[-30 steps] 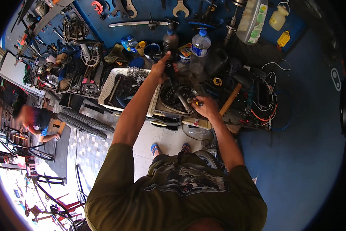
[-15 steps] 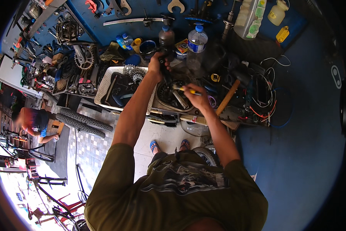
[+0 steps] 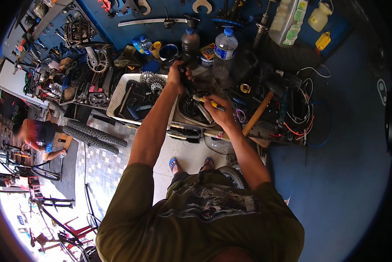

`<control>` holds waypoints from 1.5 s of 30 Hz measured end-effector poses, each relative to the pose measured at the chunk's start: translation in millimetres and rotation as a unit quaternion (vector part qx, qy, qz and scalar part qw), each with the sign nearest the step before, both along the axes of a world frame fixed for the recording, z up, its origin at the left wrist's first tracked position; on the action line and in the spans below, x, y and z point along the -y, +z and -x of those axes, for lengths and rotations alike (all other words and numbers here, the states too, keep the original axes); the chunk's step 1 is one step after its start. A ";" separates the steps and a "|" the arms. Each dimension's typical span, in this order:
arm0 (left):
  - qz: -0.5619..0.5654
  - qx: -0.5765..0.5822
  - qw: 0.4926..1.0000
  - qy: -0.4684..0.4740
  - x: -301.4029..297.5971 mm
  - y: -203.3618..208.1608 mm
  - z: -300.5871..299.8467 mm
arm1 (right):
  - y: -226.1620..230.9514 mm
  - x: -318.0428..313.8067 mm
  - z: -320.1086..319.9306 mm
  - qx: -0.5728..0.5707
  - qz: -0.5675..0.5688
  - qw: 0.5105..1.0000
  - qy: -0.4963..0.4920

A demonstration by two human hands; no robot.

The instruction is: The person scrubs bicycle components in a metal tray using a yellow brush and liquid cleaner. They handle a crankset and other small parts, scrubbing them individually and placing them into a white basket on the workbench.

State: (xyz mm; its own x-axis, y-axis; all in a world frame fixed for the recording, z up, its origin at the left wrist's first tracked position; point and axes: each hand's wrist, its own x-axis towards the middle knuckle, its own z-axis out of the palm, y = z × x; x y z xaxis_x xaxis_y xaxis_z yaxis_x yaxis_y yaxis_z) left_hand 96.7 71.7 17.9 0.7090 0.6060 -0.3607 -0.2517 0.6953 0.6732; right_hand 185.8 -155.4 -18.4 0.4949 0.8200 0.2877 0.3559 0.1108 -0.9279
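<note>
My left hand is closed around a long black bicycle part, which I cannot name more exactly. It is held over a round dark pan on the workbench. In my right hand, the fingers grip a slim tool with a yellow and black handle. The tool's pale head points left and lies against or very close to the black part's lower end. Inside the pan are dark round parts and a metal cylinder, partly covered by my right hand.
Left of the pan stands a white plastic basket with sprockets and tools. Bottles line the back. A wooden-handled hammer and coiled cables lie right. A person crouches far left, near tyres.
My right hand and its tool have shifted very slightly left. My left hand keeps its hold on the black part. The whole view has moved a little.
</note>
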 end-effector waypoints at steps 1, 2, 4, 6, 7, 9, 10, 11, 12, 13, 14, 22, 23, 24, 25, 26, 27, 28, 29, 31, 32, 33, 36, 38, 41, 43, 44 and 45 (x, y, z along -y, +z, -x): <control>0.002 -0.004 1.000 0.004 2.1 -0.3 0.0 | -1.0 3.0 0.6 0.009 0.007 1.000 -0.002; 0.003 -0.006 1.000 0.011 2.3 0.5 0.8 | 0.3 5.1 1.2 0.020 0.012 1.000 -0.003; 0.000 -0.011 1.000 0.012 1.4 3.1 -1.4 | 3.6 6.2 -0.2 0.043 0.048 0.998 -0.002; -0.002 -0.021 1.000 0.000 5.2 5.4 -4.0 | 21.7 -2.5 7.2 0.157 0.016 0.987 0.001; 0.004 -0.022 1.000 0.005 4.3 7.4 -2.4 | 26.9 -7.7 10.5 0.214 -0.001 0.977 0.002; 0.013 -0.016 1.000 0.008 1.4 11.5 -5.5 | 12.7 -8.0 7.4 0.187 -0.003 0.982 0.004; -0.022 -0.021 1.000 0.007 2.3 10.7 -5.6 | 4.9 -3.6 4.3 0.171 0.004 0.985 0.002; -0.024 -0.021 0.999 0.006 3.7 10.8 -4.5 | 6.7 -3.1 6.6 0.151 0.010 0.989 0.004; -0.026 -0.021 0.999 0.004 6.5 10.4 -4.9 | 9.2 -5.2 7.2 0.148 0.007 0.989 0.006; -0.028 -0.020 0.999 0.003 7.8 10.7 -4.1 | 12.1 -7.8 6.4 0.145 0.004 0.989 0.009; -0.019 -0.014 1.000 -0.002 7.8 10.1 -3.7 | 17.3 -8.1 6.0 0.145 0.001 0.989 0.011; -0.088 -0.085 0.992 -0.012 37.5 37.8 -3.2 | 99.7 -11.5 -26.6 0.153 0.091 0.983 0.036; -0.096 -0.097 0.990 -0.026 44.0 43.4 -7.8 | 102.6 -21.5 -24.7 0.209 0.127 0.968 0.051; -0.124 -0.112 0.985 -0.050 36.0 41.7 -10.1 | 105.6 -35.9 -19.8 0.264 0.157 0.949 0.070; -0.135 -0.120 0.982 -0.053 34.5 36.3 -10.8 | 105.3 -44.8 -18.8 0.318 0.186 0.925 0.089; -0.145 -0.127 0.980 -0.056 33.4 37.4 -12.6 | 101.2 -54.3 -13.5 0.387 0.096 0.913 0.083; -0.154 -0.133 0.977 -0.059 32.8 38.2 -14.6 | 100.0 -55.9 -18.5 0.377 0.113 0.915 0.090; -0.165 -0.139 0.974 -0.063 34.3 38.4 -18.1 | 99.4 -55.5 -25.4 0.366 0.130 0.916 0.097; -0.174 -0.144 0.972 -0.066 31.2 33.4 -16.7 | 112.0 -52.9 -18.6 0.353 0.148 0.916 0.116; -0.192 -0.154 0.967 -0.070 20.1 26.7 -14.0 | 112.8 -58.0 -17.4 0.355 0.131 0.917 0.128; -0.201 -0.151 0.961 -0.112 26.1 33.3 -20.8 | 92.4 -52.5 -30.7 0.372 0.125 0.911 0.130; -0.224 -0.178 0.952 -0.108 22.4 35.3 -20.7 | 92.6 -55.3 -33.4 0.394 0.104 0.902 0.143; -0.223 -0.238 0.942 -0.081 19.8 32.9 -17.6 | 111.1 -57.4 -28.9 0.342 0.163 0.915 0.143; -0.232 -0.213 0.941 -0.122 27.2 39.1 -21.3 | 81.3 -52.9 -43.4 0.359 0.145 0.912 0.137; -0.266 -0.215 0.933 -0.109 17.5 37.0 -14.8 | 100.7 -58.2 -30.9 0.336 0.164 0.917 0.139; -0.261 -0.226 0.933 -0.101 23.8 41.6 -12.6 | 111.5 -56.3 -25.8 0.309 0.186 0.924 0.126; -0.260 -0.206 0.935 -0.122 18.1 38.5 -11.1 | 102.6 -54.6 -24.9 0.309 0.192 0.922 0.129; -0.262 -0.216 0.933 -0.119 17.3 40.3 -13.4 | 97.0 -55.7 -29.0 0.313 0.196 0.921 0.127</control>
